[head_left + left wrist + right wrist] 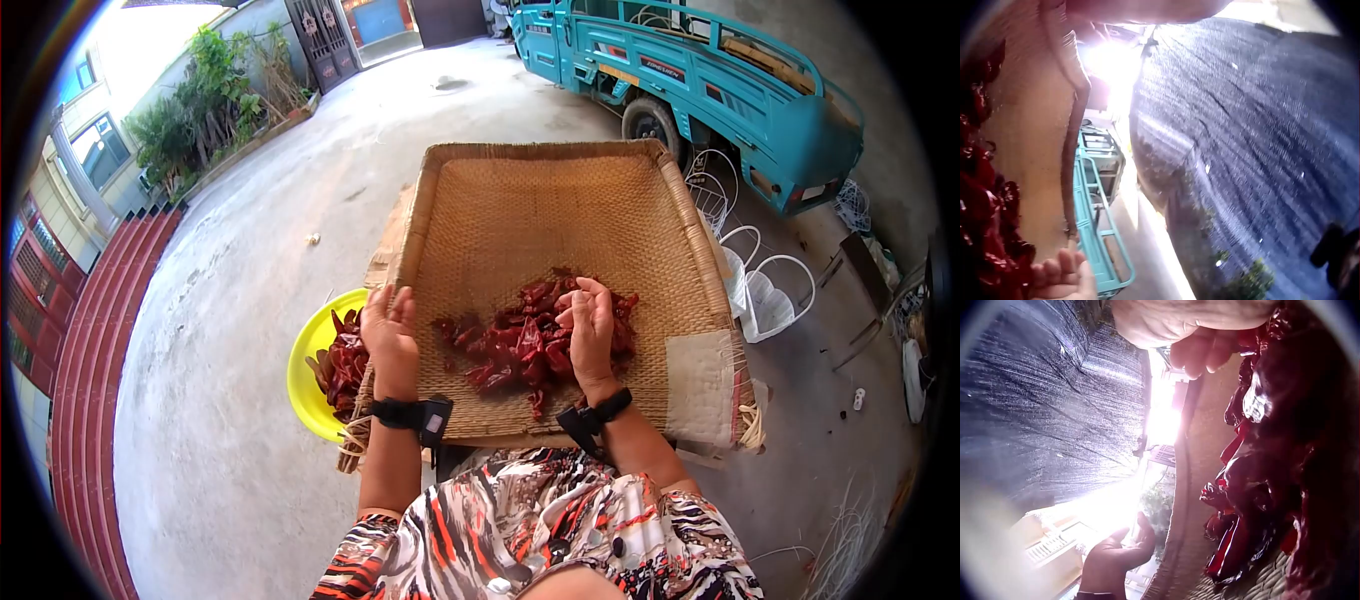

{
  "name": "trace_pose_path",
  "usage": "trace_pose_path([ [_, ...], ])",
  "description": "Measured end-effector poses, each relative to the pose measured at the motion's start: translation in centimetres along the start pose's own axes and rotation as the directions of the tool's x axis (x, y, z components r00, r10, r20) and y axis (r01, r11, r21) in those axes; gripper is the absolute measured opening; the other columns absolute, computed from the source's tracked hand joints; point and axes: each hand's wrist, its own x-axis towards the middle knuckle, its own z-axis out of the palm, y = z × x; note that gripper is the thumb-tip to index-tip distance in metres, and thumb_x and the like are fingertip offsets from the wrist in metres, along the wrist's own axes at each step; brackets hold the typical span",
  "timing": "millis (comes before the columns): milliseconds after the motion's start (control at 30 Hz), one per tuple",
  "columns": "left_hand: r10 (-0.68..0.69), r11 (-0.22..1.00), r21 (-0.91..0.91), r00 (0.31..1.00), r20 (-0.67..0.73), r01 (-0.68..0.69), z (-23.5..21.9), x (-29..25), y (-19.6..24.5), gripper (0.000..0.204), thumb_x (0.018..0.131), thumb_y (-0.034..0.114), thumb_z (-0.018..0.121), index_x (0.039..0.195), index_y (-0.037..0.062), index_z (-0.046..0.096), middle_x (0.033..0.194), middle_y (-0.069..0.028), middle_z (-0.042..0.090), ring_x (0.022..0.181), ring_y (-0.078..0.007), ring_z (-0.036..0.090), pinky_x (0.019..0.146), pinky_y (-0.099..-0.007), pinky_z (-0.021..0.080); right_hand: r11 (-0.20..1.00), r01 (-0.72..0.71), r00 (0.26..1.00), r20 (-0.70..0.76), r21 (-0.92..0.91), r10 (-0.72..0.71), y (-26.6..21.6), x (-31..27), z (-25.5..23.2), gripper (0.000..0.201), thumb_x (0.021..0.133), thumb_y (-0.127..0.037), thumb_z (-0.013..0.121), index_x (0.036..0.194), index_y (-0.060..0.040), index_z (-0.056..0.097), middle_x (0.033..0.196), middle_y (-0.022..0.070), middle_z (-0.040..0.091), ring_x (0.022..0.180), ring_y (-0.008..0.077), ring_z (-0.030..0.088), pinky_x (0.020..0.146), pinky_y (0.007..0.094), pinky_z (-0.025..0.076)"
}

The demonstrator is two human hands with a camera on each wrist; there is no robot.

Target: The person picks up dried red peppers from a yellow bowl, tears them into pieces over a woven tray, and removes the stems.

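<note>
A large woven basket tray (540, 195) lies before me with a pile of dried red peppers (530, 340) in its near half. My left hand (392, 335) is raised at the tray's left edge, fingers loosely bent and nothing in them. In the right wrist view the same left hand (1116, 559) shows against the bright background. Over the right part of the pile is my right hand (592, 335), palm turned inward, fingers loosely curled. The left wrist view shows no pepper in that right hand (1063, 278). A yellow basin (305, 385) beside the tray holds more dark red peppers (345, 370).
A pale patch (700, 385) covers the tray's near right corner. White baskets (775, 300) stand on the floor to the right, below a teal cargo tricycle (700, 85). Red steps (95, 400) run along the left, and plants (210, 100) grow by the far wall.
</note>
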Motion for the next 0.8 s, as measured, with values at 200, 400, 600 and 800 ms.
trace_pose_path([
  [200, -0.252, 0.645, 0.697, 0.774, 0.581, -0.313, 5.9, -2.2, -5.5, 0.031, 0.09, 0.018, 0.065, 0.116, 0.0017, 0.062, 0.106, -0.0084, 0.066, 0.095, -0.0204, 0.064, 0.083, -0.0302, 0.051, 1.0, 0.009, 1.0, 0.009, -0.026, -0.009, 0.1, -0.3, 0.1, 0.029, 0.103, -0.024, 0.048, 0.124, -0.0034, 0.048, 0.095, 0.0047, 0.06, 0.072, 0.0069, 0.054, 0.067, 0.0216, 0.048],
  [400, -0.242, 0.101, 0.661, 0.626, 0.742, -0.744, 6.1, -0.7, -12.6, 0.05, 0.079, 0.021, 0.071, 0.126, 0.0088, 0.06, 0.118, -0.0184, 0.06, 0.108, -0.0353, 0.056, 0.096, -0.0427, 0.045, 1.0, 0.016, 0.999, 0.037, -0.026, -0.015, 0.5, -0.4, 0.2, 0.026, 0.101, -0.012, 0.049, 0.125, -0.0028, 0.048, 0.096, 0.0042, 0.06, 0.071, 0.0065, 0.054, 0.068, 0.0203, 0.048],
  [600, -0.193, 0.343, 0.766, 0.757, 0.624, -0.544, 5.5, 0.3, -13.8, 0.035, 0.085, 0.018, 0.07, 0.117, 0.0055, 0.064, 0.104, -0.0136, 0.066, 0.095, -0.0224, 0.064, 0.083, -0.0333, 0.052, 0.998, 0.009, 0.999, 0.043, -0.06, -0.006, 1.0, -0.4, 0.0, 0.026, 0.099, -0.009, 0.05, 0.124, -0.0035, 0.049, 0.097, 0.0042, 0.059, 0.071, 0.0066, 0.053, 0.069, 0.0204, 0.048],
  [800, -0.265, 0.488, 0.767, 0.767, 0.584, -0.416, 6.2, -3.0, -9.1, 0.026, 0.094, 0.018, 0.062, 0.113, 0.0002, 0.064, 0.089, -0.0056, 0.068, 0.078, -0.0116, 0.062, 0.07, -0.0255, 0.051, 0.922, 0.23, 0.969, -0.014, -0.312, -0.247, 1.5, 0.0, 0.1, 0.034, 0.097, -0.014, 0.057, 0.13, -0.0046, 0.05, 0.104, 0.0052, 0.056, 0.071, 0.0091, 0.053, 0.07, 0.0237, 0.049],
])
